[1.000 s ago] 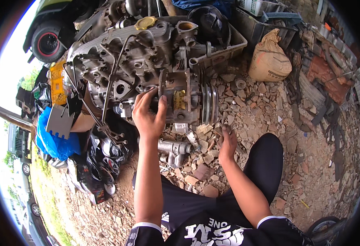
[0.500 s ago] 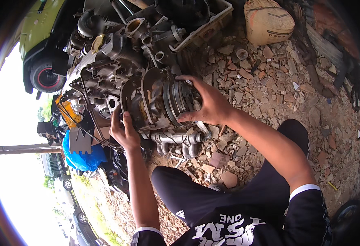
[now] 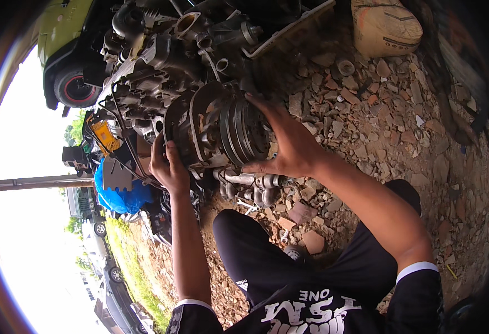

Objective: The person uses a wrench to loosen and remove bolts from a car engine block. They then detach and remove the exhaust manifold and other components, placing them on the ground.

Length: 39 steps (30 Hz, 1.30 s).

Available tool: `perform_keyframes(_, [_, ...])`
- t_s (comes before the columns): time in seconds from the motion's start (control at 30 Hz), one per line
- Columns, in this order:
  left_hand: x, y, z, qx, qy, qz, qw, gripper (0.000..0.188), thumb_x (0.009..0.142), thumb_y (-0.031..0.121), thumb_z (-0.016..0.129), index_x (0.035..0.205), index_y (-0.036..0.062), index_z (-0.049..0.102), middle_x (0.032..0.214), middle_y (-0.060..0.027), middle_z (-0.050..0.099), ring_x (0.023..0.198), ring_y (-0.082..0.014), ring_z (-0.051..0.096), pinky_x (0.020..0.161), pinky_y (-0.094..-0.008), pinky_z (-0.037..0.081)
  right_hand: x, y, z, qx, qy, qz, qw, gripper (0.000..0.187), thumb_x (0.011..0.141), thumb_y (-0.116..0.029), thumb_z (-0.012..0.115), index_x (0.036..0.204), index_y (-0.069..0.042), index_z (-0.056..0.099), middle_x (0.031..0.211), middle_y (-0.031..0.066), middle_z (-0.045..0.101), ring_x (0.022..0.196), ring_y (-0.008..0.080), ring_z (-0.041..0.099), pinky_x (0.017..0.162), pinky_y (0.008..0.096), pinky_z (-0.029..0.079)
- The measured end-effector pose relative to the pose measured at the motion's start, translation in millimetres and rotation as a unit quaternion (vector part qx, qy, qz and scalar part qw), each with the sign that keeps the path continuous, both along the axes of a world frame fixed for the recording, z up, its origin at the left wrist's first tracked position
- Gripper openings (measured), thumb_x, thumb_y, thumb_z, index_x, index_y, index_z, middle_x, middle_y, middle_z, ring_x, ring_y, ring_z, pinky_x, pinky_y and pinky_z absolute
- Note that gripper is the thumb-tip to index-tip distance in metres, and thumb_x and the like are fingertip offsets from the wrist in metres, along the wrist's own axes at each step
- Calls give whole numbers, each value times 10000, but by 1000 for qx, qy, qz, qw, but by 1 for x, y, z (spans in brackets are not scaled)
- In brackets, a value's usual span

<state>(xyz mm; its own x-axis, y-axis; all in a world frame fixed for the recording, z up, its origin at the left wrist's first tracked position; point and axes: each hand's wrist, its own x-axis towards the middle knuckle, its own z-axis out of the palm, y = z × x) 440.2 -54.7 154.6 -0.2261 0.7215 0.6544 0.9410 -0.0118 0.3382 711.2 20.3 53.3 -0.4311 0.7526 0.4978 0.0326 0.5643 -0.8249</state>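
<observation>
Between my two hands is a dirty metal car compressor (image 3: 204, 125) with a wide grooved pulley (image 3: 245, 131) at its right end and curved bracket plates at its left. My right hand (image 3: 295, 143) spans the pulley, fingers at the top rim and thumb at the lower rim. My left hand (image 3: 170, 167) grips the compressor's left end, by the bracket plate; its fingertips are partly hidden. Just beyond lies a pile of greasy engine parts (image 3: 155, 83). Below the compressor a silver metal manifold (image 3: 252, 186) rests on the rubble, partly covered.
Broken stone and tile (image 3: 367, 122) cover the ground. A wrench (image 3: 248, 207) lies near my knee. A pale crate (image 3: 291, 30) and a brown paper sack (image 3: 388, 28) stand at the back. To the left are a blue plastic bag (image 3: 119, 192) and a green vehicle (image 3: 66, 28).
The view has shifted, so the background sits farther right and higher. Both hands keep their hold on the compressor, whose pulley face is turned slightly more toward me.
</observation>
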Motion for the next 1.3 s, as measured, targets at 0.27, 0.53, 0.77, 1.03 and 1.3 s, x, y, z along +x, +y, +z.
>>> perform_keyframes(0.27, [6,-3,6,3,-21,-18,1000,377,957,268,598,1146,-48,678,992,-197,721,928,-303,704,859,-380,523,0,-8,5,-36,-64,6,997,1160,672,-251,904,1575,-6,218,1500,268,436,1343,404,509,1112,452,445])
perform_keyframes(0.53, [-11,-7,-2,88,-244,-60,964,433,1065,322,468,1180,-34,685,1090,-147,722,994,-211,641,941,-323,458,-8,-19,-4,13,-45,-27,999,1055,697,-173,895,1562,-58,302,1471,222,503,1307,376,559,1082,443,474])
perform_keyframes(0.77, [2,-9,-18,63,-265,-5,962,353,1059,263,497,1102,-45,664,650,1,474,619,-84,388,561,-285,332,-12,-62,-101,-404,-119,-50,906,575,899,-333,729,1343,-6,564,1184,191,698,1168,329,655,986,433,497])
perform_keyframes(1.03, [-11,-16,-31,120,-330,-27,936,405,1071,308,514,796,12,535,670,68,374,641,-58,295,558,-277,239,-33,-92,-135,-352,-153,-41,922,518,974,-414,644,1271,8,605,1127,235,700,1057,364,674,918,433,504])
perform_keyframes(1.3, [-17,-54,-23,26,-572,-77,816,465,1120,316,390,1382,-29,560,1184,-100,686,1006,-145,648,910,-285,502,-28,-69,-33,-235,184,-62,952,695,1021,-460,548,1513,4,388,1355,211,594,1309,292,532,1137,391,363])
